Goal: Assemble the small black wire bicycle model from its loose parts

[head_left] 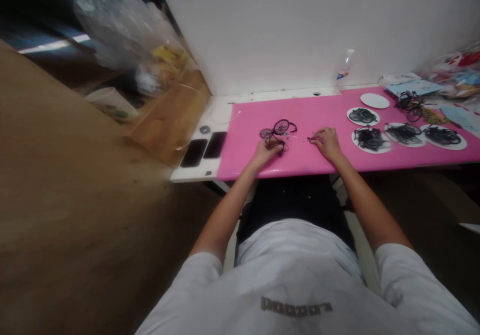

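Observation:
My left hand is closed around a dark miniature bicycle frame just above the pink mat. Beyond those fingers, a small black spoked wheel and a second wheel sit close together. A curved black strip lies beside them. To the right, my right hand pinches a small dark-ended piece. A thin silvery rod reaches from there toward the left hand; blur hides its exact kind. Small bits near the wheels are too tiny to name.
White plates with black parts stand right, near a bare white plate and a small black bicycle. Two dark phones lie left. A clear bottle stands by the wall. Plastic bags fill the right corner.

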`<state>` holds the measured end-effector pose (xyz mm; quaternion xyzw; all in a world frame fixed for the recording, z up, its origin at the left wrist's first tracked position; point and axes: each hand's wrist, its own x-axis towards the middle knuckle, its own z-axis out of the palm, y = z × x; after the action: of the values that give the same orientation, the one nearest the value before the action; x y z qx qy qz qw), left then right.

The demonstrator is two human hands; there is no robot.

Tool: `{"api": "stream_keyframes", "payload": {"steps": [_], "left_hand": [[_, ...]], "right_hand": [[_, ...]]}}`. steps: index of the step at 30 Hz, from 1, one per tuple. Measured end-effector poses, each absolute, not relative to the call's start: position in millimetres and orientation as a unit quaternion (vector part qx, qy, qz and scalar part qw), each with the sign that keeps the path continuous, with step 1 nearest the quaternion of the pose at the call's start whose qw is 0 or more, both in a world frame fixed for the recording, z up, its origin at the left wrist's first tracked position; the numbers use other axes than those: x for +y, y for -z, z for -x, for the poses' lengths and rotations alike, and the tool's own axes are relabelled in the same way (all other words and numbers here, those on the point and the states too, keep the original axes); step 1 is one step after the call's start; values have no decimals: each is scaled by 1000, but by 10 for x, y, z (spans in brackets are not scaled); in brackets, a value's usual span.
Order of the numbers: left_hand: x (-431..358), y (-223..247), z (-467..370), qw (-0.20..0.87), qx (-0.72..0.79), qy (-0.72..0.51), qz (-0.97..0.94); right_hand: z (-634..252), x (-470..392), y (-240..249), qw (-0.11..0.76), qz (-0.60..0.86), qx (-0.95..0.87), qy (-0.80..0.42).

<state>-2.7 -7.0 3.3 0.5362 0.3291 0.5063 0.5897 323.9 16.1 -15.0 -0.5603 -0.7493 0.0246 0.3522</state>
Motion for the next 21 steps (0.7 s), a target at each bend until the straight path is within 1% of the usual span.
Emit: {"api": "stream_keyframes", "payload": {"steps": [9,15,21], "left_hand": [[-38,32,38,587,311,-505,-550],[-46,27,23,604,296,-504,-542],[-52,6,21,598,303,-508,-540]], "right_hand": [[-3225,163,94,355,543,-760,-35],[-3251,159,105,347,536,-770,-1],[-3232,155,72,364,507,-781,-7]]}}
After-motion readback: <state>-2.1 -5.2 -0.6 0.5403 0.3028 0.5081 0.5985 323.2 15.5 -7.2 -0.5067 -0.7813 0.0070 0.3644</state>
